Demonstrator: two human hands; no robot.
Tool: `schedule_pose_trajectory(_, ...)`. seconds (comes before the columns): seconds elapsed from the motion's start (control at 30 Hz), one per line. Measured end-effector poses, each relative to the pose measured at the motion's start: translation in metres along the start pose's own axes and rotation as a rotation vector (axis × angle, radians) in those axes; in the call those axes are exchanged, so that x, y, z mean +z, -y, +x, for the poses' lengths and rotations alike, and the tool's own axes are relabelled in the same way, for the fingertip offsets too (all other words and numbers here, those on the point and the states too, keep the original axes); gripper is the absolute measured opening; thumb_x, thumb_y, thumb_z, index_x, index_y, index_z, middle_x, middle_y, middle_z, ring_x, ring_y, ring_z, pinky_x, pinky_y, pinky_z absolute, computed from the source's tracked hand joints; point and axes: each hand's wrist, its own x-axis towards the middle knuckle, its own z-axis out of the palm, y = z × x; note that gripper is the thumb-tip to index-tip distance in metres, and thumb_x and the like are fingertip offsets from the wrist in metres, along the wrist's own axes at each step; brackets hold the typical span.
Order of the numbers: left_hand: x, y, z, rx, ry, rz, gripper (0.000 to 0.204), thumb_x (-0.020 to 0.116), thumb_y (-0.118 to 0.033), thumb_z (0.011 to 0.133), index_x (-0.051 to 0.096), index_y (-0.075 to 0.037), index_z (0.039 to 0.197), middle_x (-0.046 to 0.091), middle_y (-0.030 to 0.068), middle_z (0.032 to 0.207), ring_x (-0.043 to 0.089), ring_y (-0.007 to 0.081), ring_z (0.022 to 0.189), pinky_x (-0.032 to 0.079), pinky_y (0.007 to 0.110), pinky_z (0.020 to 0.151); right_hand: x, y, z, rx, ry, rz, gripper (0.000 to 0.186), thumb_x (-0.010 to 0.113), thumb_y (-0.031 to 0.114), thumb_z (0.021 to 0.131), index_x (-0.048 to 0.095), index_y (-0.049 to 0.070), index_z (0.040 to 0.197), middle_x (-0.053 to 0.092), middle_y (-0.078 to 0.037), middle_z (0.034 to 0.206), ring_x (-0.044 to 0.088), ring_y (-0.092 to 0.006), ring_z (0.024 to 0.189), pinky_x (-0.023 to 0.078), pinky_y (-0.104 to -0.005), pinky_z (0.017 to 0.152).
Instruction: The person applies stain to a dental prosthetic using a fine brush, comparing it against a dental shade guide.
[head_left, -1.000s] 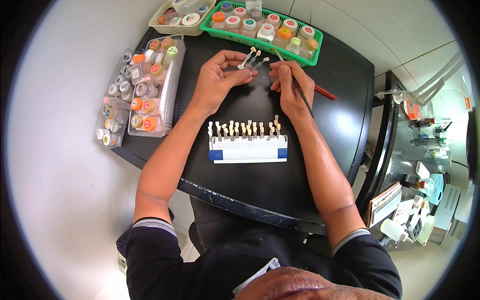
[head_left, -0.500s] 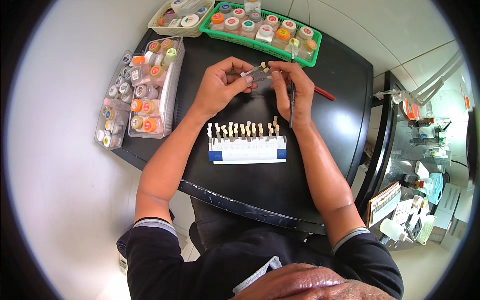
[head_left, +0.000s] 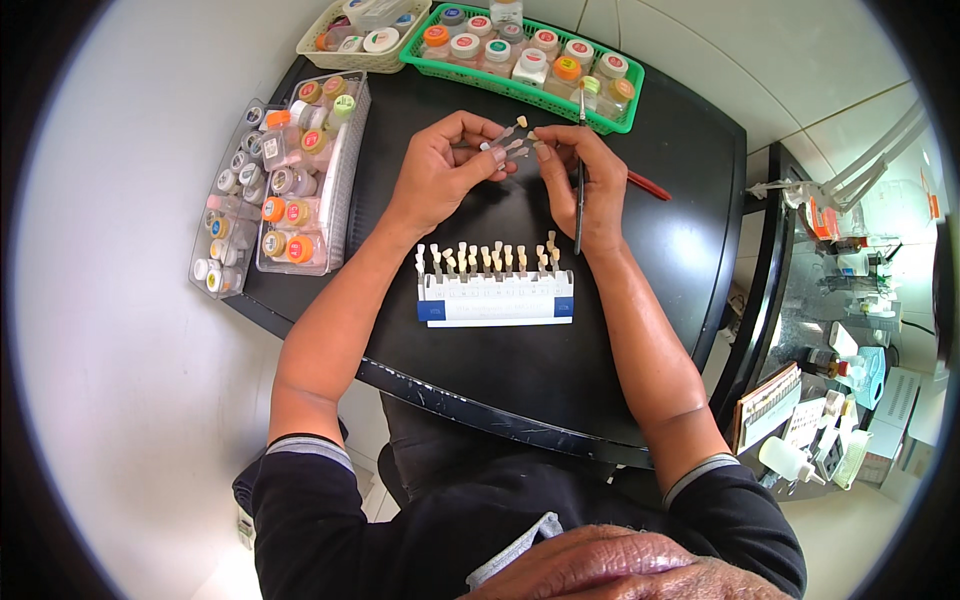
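Observation:
Above the middle of the black table, my left hand (head_left: 432,185) is closed, pinching several thin-stemmed tooth shade tabs (head_left: 521,122) that fan out toward the right. My right hand (head_left: 592,185) faces it, with a slim dark paintbrush (head_left: 580,190) standing across its palm, bristles away from me. Its thumb and forefinger pinch a tooth-coloured tip (head_left: 533,136) beside the fanned tabs; whether that tip is separate from the left hand's tabs is hard to make out. Between my forearms lies a white and blue shade guide holder (head_left: 497,310) with a row of tooth tabs upright in it.
Clear plastic trays (head_left: 352,165) of capped jars stand at the left. A green basket (head_left: 630,118) of jars and a cream basket (head_left: 385,62) sit at the far edge. A red stick (head_left: 650,186) lies beyond my right hand. A cluttered side bench (head_left: 775,345) stands at the right.
The tabs between my hands have shifted and spread apart a little. My right hand has moved slightly left, and the brush stands a bit more upright. The shade guide holder stays put.

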Motion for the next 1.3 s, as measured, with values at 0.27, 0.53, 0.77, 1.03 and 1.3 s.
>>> schedule_pose_trajectory(0.27, -0.001, 0.003, 0.0, 0.012, -0.025, -0.001, 0.024, 0.073, -0.004, 0.103, 0.066, 0.003, 0.125, 0.076, 0.0123, 0.11, 0.079, 0.0193, 0.098, 0.065, 0.028, 0.085, 0.001, -0.002, -0.001, 0.035, -0.017, 0.019, 0.011, 0.077, -0.001, 0.094, 0.076, 0.001, 0.104, 0.072, -0.009, 0.083, 0.068, -0.0151, 0.066, 0.05, -0.0279, 0.06)
schedule_pose_trajectory(0.53, 0.001, 0.003, 0.0, -0.001, -0.012, -0.002, 0.027, 0.074, -0.003, 0.103, 0.065, 0.003, 0.127, 0.076, 0.014, 0.113, 0.079, 0.0202, 0.099, 0.065, 0.029, 0.086, 0.0, 0.006, 0.002, -0.029, 0.035, -0.036, 0.012, 0.077, -0.004, 0.091, 0.076, 0.001, 0.102, 0.07, -0.008, 0.084, 0.067, -0.0146, 0.066, 0.049, -0.0282, 0.059)
schedule_pose_trajectory(0.77, 0.003, -0.001, 0.001, 0.044, -0.061, -0.007, 0.032, 0.074, -0.003, 0.103, 0.062, 0.003, 0.132, 0.075, 0.0149, 0.114, 0.079, 0.0219, 0.1, 0.066, 0.029, 0.086, 0.0, -0.003, -0.001, 0.014, -0.005, 0.012, 0.024, 0.079, -0.004, 0.088, 0.074, 0.003, 0.11, 0.073, -0.007, 0.092, 0.067, -0.0137, 0.067, 0.05, -0.0281, 0.059)
schedule_pose_trajectory(1.03, 0.005, -0.002, 0.001, 0.037, -0.038, 0.003, 0.029, 0.073, -0.003, 0.103, 0.065, 0.004, 0.13, 0.076, 0.0138, 0.114, 0.079, 0.0206, 0.099, 0.065, 0.028, 0.086, -0.001, -0.006, 0.0, 0.051, -0.037, 0.097, 0.025, 0.072, 0.0, 0.097, 0.075, 0.002, 0.122, 0.074, -0.009, 0.095, 0.067, -0.0133, 0.069, 0.052, -0.0278, 0.063)
schedule_pose_trajectory(1.3, 0.005, -0.001, -0.003, 0.01, 0.029, 0.032, 0.025, 0.072, -0.002, 0.103, 0.068, 0.003, 0.127, 0.075, 0.0113, 0.113, 0.078, 0.0183, 0.1, 0.064, 0.028, 0.087, -0.002, 0.003, 0.001, 0.112, -0.015, 0.134, 0.016, 0.066, 0.001, 0.102, 0.078, 0.001, 0.114, 0.073, -0.008, 0.092, 0.069, -0.0125, 0.071, 0.053, -0.0265, 0.066)
